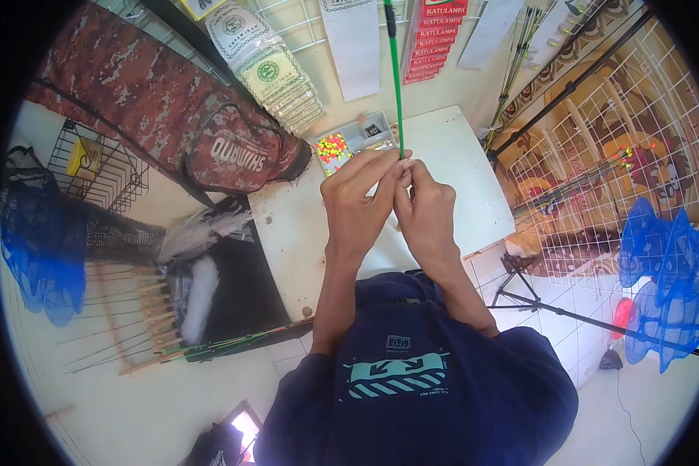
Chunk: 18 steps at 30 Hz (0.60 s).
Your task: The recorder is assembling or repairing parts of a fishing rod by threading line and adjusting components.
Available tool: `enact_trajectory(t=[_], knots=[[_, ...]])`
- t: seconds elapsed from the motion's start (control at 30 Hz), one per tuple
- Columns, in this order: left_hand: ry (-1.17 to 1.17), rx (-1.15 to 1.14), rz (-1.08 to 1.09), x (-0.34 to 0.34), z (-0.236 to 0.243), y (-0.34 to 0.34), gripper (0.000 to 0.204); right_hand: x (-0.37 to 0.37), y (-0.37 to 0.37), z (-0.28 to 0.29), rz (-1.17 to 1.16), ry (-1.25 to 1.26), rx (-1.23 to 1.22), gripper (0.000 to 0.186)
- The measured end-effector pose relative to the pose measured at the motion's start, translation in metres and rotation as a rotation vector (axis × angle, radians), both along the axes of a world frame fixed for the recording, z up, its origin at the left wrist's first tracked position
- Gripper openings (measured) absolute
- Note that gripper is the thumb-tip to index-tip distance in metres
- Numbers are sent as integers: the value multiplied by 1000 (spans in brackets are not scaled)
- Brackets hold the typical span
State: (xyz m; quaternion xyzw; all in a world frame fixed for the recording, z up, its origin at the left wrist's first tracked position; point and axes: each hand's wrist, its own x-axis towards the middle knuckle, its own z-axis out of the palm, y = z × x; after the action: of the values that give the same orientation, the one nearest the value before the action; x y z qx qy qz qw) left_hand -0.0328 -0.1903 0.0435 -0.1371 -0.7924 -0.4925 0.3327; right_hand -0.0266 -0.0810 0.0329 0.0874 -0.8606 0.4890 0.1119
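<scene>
A thin green rod (396,85) with a black section near its top rises from my hands toward the upper edge of the view. My left hand (359,203) and my right hand (425,210) are pressed together over the white table (458,171), fingertips pinching the rod's lower end. Behind the hands, on the table, lies a clear compartment box (349,140) with pink and yellow bits in one cell.
A camouflage rod bag (163,109) leans at the upper left. Packets hang on a white wire grid (287,31). More rods (233,342) lie by a black mat at the left. Blue nets (668,279) and a wire panel (598,155) stand at the right.
</scene>
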Motion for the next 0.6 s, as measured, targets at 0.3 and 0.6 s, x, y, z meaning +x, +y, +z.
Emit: enact_trajectory(t=[0.3,0.6], knots=[[-99,73,-45,-13,4,-10,17,-4,5,-4,22,-76,-224,23],[-302,187,-159,-45,-10,-38,22,-10,30,-15,-68,-74,-321,25]])
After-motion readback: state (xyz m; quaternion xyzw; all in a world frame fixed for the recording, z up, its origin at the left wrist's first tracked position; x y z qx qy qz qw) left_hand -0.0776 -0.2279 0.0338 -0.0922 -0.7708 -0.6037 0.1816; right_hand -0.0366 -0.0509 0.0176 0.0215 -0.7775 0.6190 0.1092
